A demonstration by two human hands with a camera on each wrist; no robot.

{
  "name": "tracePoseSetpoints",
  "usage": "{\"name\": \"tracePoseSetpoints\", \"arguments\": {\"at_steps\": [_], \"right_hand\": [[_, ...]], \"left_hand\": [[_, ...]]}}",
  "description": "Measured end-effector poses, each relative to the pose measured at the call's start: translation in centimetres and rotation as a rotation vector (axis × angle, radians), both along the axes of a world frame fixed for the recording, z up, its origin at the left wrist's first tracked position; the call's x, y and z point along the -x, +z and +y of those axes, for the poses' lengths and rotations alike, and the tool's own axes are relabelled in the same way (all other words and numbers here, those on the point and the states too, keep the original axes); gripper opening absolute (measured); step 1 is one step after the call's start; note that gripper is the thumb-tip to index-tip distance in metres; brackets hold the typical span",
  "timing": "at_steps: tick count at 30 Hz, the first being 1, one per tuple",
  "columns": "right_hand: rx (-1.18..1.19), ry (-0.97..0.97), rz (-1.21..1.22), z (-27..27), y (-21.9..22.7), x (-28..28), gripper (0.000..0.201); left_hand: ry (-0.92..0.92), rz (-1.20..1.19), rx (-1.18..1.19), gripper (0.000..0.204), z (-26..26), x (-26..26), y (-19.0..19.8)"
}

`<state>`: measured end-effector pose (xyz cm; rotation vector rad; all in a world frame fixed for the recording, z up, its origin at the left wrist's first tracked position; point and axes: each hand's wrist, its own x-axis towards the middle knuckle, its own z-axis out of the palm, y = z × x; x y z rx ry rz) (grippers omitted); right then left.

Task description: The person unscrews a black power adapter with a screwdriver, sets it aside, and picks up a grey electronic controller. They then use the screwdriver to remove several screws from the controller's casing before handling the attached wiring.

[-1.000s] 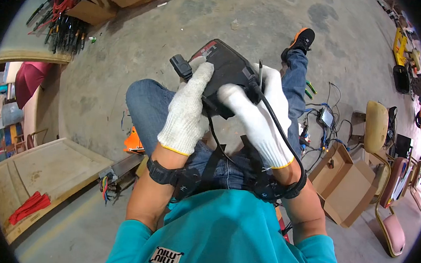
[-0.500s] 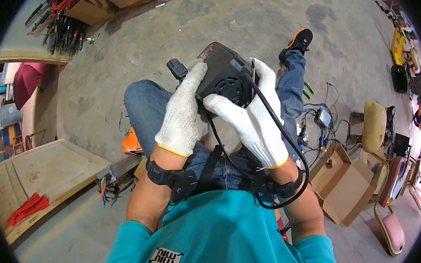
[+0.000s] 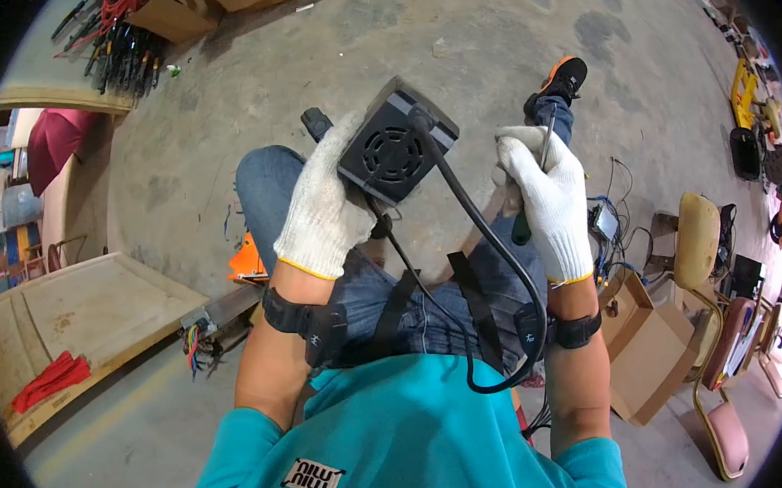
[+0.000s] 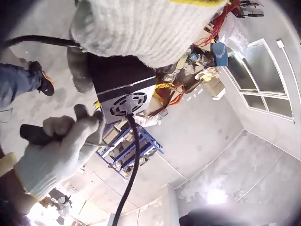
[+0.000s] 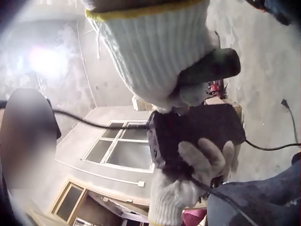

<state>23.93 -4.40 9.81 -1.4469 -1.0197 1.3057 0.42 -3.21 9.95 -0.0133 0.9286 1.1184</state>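
A black box-shaped electrical device (image 3: pixel 395 158) with a round fan grille on its end is gripped by my left hand (image 3: pixel 319 207), in a white knit glove. In the head view the grille end faces up toward the camera. A thick black cable (image 3: pixel 500 238) leaves that end and loops down to my lap; a thinner cord (image 3: pixel 400 245) hangs below. Beside the left fingers sticks out a black plug (image 3: pixel 315 123). My gloved right hand (image 3: pixel 547 191), to the right of the device and apart from it, holds a screwdriver (image 5: pixel 211 66) with a dark handle, its metal shaft pointing away from me.
Tangled cables with a small box (image 3: pixel 604 220) lie on the floor at right, near an open cardboard box (image 3: pixel 646 353) and chairs (image 3: pixel 697 231). At left stands a low wooden panel (image 3: pixel 123 316) with a red cloth (image 3: pixel 53 381). My legs are spread under the device.
The device has tilted, bringing its fan grille into full view. My right hand has moved off it to the right with the screwdriver, while the left hand keeps its grip.
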Motion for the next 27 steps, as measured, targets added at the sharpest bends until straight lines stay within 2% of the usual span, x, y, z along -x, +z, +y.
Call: {"name": "tracePoseSetpoints", "arguments": {"at_steps": [3, 6, 7, 11, 14, 16, 19, 23, 26, 27], "right_hand": [[0.224, 0.029, 0.007, 0.2, 1.1, 0.1, 0.024], [0.079, 0.069, 0.109, 0.3, -0.4, 0.1, 0.026], [0.049, 0.043, 0.025, 0.2, -0.1, 0.5, 0.027], [0.191, 0.109, 0.123, 0.1, 1.1, 0.5, 0.031], [0.155, 0.173, 0.15, 0.2, 1.9, 1.2, 0.037], [0.09, 0.242, 0.046, 0.1, 1.8, 2.0, 0.048], [0.143, 0.273, 0.094, 0.0, 2.3, 2.4, 0.056], [0.176, 0.412, 0.103, 0.3, 3.2, 1.7, 0.056], [0.065, 0.41, 0.099, 0.5, 0.9, 1.5, 0.061], [0.061, 0.412, 0.098, 0.7, 1.1, 1.4, 0.061]], "left_hand": [[-0.004, 0.001, -0.012, 0.032, 0.4, -0.1, -0.2], [-0.012, 0.014, 0.004, 0.033, 0.6, 0.0, -0.4], [-0.021, 0.028, 0.019, 0.033, 0.7, 0.0, -0.4], [-0.011, 0.068, -0.011, 0.035, 0.7, -0.4, -0.3], [-0.061, 0.092, -0.074, 0.033, 0.4, -0.5, -0.1], [-0.055, 0.1, -0.16, 0.039, 0.2, -0.6, -0.3], [-0.107, 0.11, -0.141, 0.041, -0.1, -0.3, 0.0], [-0.115, 0.099, -0.206, 0.041, 0.3, 0.7, -0.6], [-0.116, 0.135, -0.305, 0.041, 0.5, 0.8, -0.6], [-0.168, 0.185, -0.335, 0.041, 0.7, 0.8, -0.9]]}}
